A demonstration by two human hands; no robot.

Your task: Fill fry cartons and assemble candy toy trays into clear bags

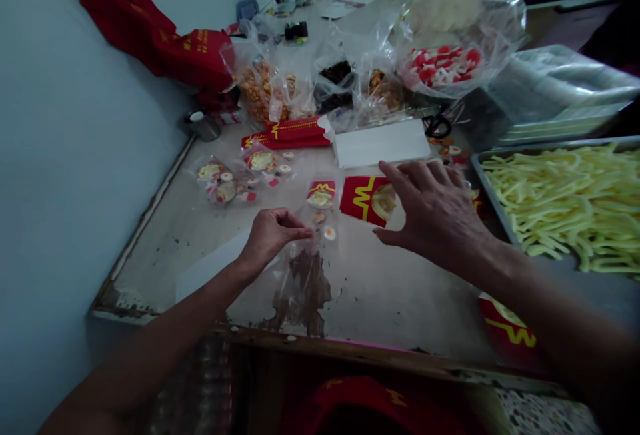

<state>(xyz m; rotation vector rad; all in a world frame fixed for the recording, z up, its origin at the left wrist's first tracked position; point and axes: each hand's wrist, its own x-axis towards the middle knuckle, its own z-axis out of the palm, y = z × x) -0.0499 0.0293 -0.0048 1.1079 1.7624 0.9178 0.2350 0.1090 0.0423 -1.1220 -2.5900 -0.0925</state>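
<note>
My left hand (275, 236) is at the middle of the worktop, thumb and fingertips pinched at the edge of a clear plastic bag (316, 255). Within that bag lie a small red-and-yellow fries piece (321, 195), a brown round piece (319, 217) and a tiny fried egg (329, 232). Thumb and fingers spread apart, my right hand (435, 205) hovers at the right end of a flat red fries carton (361, 199) with a yellow zigzag mark. It hides part of the carton; whether it touches the carton I cannot tell.
Filled bags (226, 181) lie at left. Behind are a stack of red cartons (290, 133), a white box (383, 143) and bags of small pieces (263, 91). A tray (493, 201) of pale yellow fries stands right. The worktop's front edge (350, 348) is worn.
</note>
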